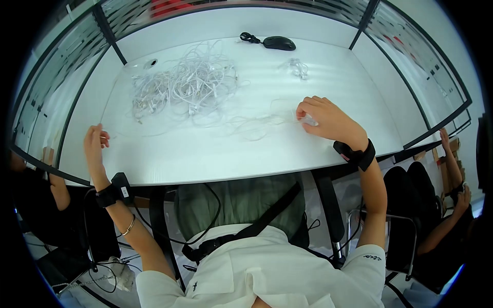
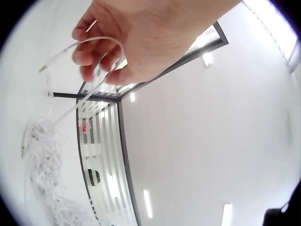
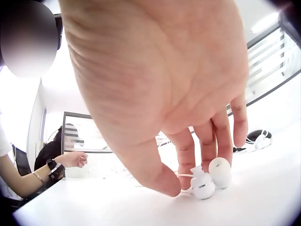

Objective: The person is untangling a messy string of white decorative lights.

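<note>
At the table's left edge my left hand is raised with curled fingers and holds a thin white earphone cable. The cable loops past the palm, and one end with a metal-tipped plug sticks out beyond the fingertips. On the right, my right hand is low over the white table, thumb and forefinger pinching the cable beside a pair of white earbuds. The earbuds are right at the tabletop under the fingers. From there, thin white cable spreads leftward over the table.
A large tangle of white earphone cables covers the back left. Behind my right hand lies a small coiled white cable. A black mouse with its bundled cord sits by the back panel. Low panels enclose the table; people sit on both sides.
</note>
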{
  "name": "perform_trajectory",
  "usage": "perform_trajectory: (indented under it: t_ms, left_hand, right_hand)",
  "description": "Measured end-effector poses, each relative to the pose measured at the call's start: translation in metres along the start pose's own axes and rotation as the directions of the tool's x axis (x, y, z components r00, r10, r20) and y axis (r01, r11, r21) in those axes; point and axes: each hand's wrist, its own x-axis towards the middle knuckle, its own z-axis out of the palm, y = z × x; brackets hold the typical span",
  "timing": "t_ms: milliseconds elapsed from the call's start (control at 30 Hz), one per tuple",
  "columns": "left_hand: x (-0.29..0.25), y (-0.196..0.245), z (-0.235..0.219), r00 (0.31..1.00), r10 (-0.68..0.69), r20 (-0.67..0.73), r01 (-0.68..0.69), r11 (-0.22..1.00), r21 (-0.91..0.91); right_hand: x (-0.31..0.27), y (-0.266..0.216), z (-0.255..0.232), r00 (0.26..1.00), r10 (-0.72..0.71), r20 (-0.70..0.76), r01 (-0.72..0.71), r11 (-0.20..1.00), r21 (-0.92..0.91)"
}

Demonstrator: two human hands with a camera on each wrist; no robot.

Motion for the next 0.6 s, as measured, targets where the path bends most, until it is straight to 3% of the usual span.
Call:
perform_trajectory:
  t_ms: [100, 133, 233, 267, 367, 433, 567, 600]
  left_hand:
    - [0.012, -0.032, 0.006, 0.983, 0.113, 0.148, -0.139, 0.974, 0.18]
    - [0.018, -0.038, 0.002, 0.984, 0.069, 0.164, -0.125, 0.926, 0.358]
    - [0.007, -0.03, 0.011, 0.958, 0.276, 0.078, -0.26, 0.719, 0.645]
    - [0.0, -0.015, 0.013, 0.976, 0.191, 0.101, -0.206, 0.687, 0.697]
    - [-0.013, 0.014, 0.02, 0.874, 0.398, 0.277, -0.483, 0.657, 0.579]
    - [-0.022, 0.045, 0.033, 0.82, 0.486, 0.303, -0.571, 0.736, 0.364]
    - [-0.056, 0.107, 0.08, 0.75, 0.557, 0.357, -0.602, 0.798, 0.018]
    - [-0.065, 0.121, 0.093, 0.723, 0.555, 0.412, -0.595, 0.803, -0.038]
  right_hand:
    - [0.005, -0.013, 0.003, 1.0, 0.015, -0.008, -0.014, 0.997, 0.074]
    - [0.006, -0.015, 0.004, 1.0, -0.009, -0.028, 0.011, 0.997, 0.072]
    - [0.015, -0.016, 0.005, 0.999, -0.025, 0.034, 0.023, 0.997, 0.074]
    - [0.017, -0.012, 0.01, 0.999, -0.042, 0.02, 0.041, 0.997, 0.068]
    - [0.025, -0.014, 0.011, 0.999, -0.011, 0.051, 0.008, 0.997, 0.073]
    - [0.031, -0.018, 0.009, 0.999, -0.01, 0.049, 0.008, 0.999, 0.042]
    - [0.046, -0.038, -0.003, 0.988, 0.107, 0.116, -0.115, 0.991, 0.067]
    - [0.05, -0.04, -0.006, 0.992, 0.078, 0.104, -0.091, 0.987, 0.135]
